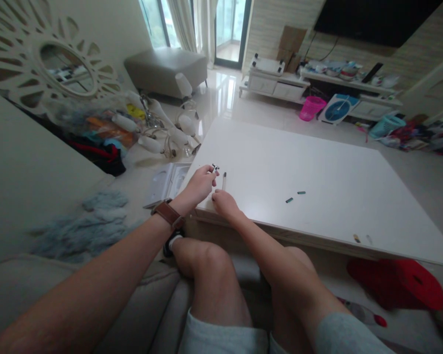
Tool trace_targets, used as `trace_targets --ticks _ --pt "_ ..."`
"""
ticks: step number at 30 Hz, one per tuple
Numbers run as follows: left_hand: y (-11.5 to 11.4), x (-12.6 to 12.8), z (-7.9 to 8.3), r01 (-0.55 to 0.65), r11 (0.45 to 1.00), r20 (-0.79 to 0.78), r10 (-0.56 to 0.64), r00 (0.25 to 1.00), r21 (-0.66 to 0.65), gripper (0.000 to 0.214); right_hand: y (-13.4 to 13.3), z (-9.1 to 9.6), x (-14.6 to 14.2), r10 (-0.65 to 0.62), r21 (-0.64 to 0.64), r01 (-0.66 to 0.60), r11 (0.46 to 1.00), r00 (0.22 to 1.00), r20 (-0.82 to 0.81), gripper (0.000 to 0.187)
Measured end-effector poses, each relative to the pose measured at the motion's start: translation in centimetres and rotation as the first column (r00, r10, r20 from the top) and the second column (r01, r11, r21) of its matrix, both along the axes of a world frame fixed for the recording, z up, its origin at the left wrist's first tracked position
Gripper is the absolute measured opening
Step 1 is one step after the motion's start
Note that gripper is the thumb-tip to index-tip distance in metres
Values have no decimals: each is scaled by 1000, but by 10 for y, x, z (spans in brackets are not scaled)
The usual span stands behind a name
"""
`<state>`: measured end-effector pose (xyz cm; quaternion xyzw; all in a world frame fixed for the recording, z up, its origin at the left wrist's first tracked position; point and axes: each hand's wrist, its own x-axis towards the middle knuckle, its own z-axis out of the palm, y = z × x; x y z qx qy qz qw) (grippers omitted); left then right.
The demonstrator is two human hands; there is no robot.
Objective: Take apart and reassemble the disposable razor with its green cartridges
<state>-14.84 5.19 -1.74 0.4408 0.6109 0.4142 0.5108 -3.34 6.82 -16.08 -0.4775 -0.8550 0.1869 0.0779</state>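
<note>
Over the near left corner of the white table (335, 196), my left hand (201, 183) is closed on a small silver T-shaped tool (215, 168), its crossbar sticking out past the fingertips. My right hand (224, 202) lies close beside it at the table's front edge, fingers curled in. What those fingers hold, if anything, is hidden. A thin pale stick with a dark tip (224, 182) shows just beyond the right hand; I cannot tell whether the hand grips it. Farther right on the table lie two small dark batteries (295, 196).
Near the table's front right edge lie a small brown-and-black piece (356, 238) and a pale one (369, 239). An open white box (173, 179) and a lamp with white shades (177, 132) are left of the table. A red item (398, 282) sits at the right front.
</note>
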Motion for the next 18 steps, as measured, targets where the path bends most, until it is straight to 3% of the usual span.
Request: trace_targets --ticks 8,11,13,15,18 --pt "-2 1 2 -36 998 68 39 997 -41 9 0 15 8 7 69 -6 998 1000 -14 17" --pt "0 -3 1 -116 993 48 118 992 -32 15 1 31 14 -55 157 88 984 977 -206 17" --pt "3 -6 -2 -176 984 34 177 984 -31 13 0 44 19 -69 208 164 964 913 -402 15" --pt "4 -8 -5 -212 976 61 214 975 -42 14 -3 57 24 -32 236 189 953 839 -544 13" --pt "5 -7 -9 -197 978 155 206 966 -73 20 -13 75 28 63 275 145 950 776 -627 11"
